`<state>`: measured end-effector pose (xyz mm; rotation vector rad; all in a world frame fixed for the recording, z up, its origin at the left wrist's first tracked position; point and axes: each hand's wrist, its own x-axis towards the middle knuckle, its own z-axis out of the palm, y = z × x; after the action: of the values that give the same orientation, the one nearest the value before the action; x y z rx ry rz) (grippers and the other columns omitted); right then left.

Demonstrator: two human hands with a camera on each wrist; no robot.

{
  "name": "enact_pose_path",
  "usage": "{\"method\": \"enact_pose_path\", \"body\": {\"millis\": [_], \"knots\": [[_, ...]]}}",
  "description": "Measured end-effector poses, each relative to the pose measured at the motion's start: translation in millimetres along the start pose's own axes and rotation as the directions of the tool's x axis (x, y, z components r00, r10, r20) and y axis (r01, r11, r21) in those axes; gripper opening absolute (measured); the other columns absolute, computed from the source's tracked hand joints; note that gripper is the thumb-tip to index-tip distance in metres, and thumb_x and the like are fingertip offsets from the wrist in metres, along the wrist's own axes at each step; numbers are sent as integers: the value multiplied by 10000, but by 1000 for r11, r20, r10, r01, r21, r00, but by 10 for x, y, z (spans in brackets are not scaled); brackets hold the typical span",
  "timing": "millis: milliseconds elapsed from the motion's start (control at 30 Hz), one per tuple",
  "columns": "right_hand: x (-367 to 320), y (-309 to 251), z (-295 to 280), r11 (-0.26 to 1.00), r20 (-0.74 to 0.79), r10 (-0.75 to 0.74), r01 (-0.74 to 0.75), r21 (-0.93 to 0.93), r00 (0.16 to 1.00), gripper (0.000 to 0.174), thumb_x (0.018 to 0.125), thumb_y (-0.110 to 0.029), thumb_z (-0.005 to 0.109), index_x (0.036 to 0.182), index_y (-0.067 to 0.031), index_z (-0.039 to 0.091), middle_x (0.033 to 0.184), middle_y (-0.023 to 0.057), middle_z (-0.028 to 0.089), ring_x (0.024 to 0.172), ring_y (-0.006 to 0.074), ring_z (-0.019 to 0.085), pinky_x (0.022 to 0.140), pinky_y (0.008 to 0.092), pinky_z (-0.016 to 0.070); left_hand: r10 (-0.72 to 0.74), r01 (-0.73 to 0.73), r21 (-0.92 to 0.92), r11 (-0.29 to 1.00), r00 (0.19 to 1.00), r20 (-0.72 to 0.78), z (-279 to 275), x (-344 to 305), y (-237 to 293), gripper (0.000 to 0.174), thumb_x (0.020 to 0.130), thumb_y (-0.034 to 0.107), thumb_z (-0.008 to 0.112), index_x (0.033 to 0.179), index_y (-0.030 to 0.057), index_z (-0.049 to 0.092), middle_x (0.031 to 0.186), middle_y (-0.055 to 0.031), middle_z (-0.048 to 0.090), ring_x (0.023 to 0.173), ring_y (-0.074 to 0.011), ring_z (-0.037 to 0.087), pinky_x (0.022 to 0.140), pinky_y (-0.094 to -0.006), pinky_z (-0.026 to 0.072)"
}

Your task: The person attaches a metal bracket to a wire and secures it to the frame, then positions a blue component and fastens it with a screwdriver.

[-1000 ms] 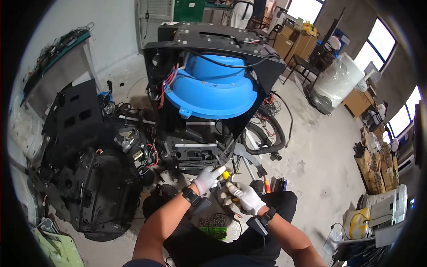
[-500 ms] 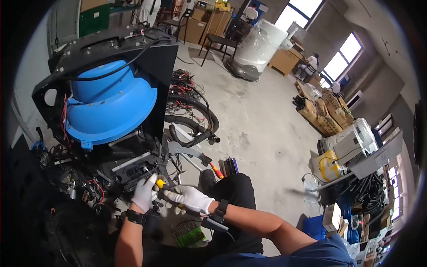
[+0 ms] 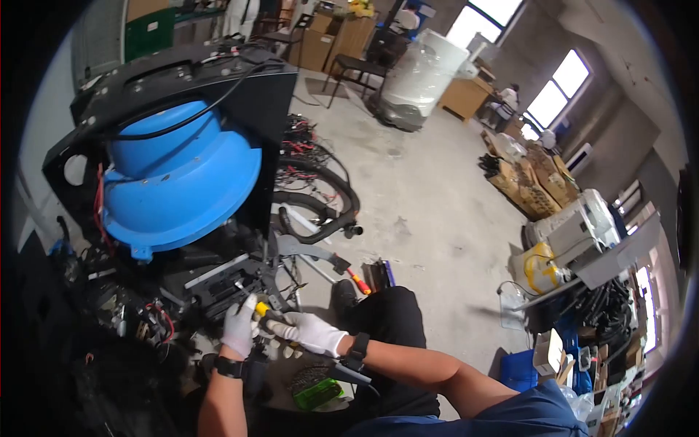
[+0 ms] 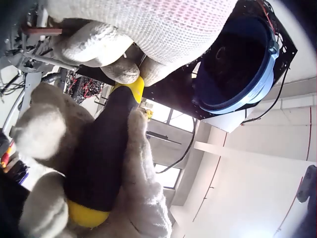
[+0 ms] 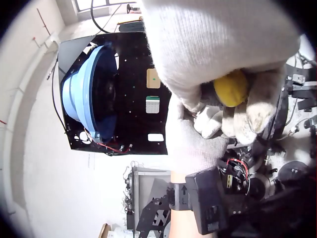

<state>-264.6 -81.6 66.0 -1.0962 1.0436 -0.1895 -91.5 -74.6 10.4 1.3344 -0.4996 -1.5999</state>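
Observation:
A screwdriver with a black and yellow handle [image 4: 101, 148] is in the right hand [image 3: 312, 333], whose gloved fingers wrap round the handle; its yellow butt [image 5: 231, 89] shows in the right wrist view. Just ahead, the left hand [image 3: 239, 328], also gloved, pinches the tool near the handle's front yellow collar [image 4: 132, 89]. Both hands are close together over dark machine parts [image 3: 218, 285] on the floor. The tip of the tool is hard to make out. Behind stands a black frame [image 3: 266, 102] with a blue round housing [image 3: 186, 189].
Black hose [image 3: 349, 197] and tangled wires lie right of the frame. A red-yellow tool [image 3: 358, 282] is near the person's shoe. A green box [image 3: 318, 394] sits below the hands. Farther off are a wrapped white machine [image 3: 422, 76], cardboard [image 3: 535, 182] and a blue bin [image 3: 518, 370].
The head view has swung to the right, so the blue housing and hands appear farther left. Both hands stay on the screwdriver throughout.

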Motion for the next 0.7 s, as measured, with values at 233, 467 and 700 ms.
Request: {"method": "enact_pose_path", "body": {"millis": [233,467,700], "knots": [[87,200,-1,995,81,-54,47,89,995,303,954,-331,497,1059,-54,556,767,16,624,606,72,551,506,212,433,64,-65,16,998,997,35,6,29,-127,219,898,302,572,869,96,640,634,62,483,457,-31,391,405,-184,295],[187,202,-133,999,135,-27,23,38,990,377,923,-406,529,1018,-41,536,790,21,625,640,94,594,527,208,462,68,-69,16,997,997,35,24,108,-182,273,927,285,519,984,58,658,665,53,510,480,-18,395,420,-175,308],[435,285,-331,999,252,7,-21,51,968,360,908,-372,569,1093,-66,529,867,33,639,645,85,589,521,196,468,48,-48,4,999,997,-64,50,149,-199,212,912,282,561,851,94,637,597,68,468,443,-31,369,396,-206,270]]}}
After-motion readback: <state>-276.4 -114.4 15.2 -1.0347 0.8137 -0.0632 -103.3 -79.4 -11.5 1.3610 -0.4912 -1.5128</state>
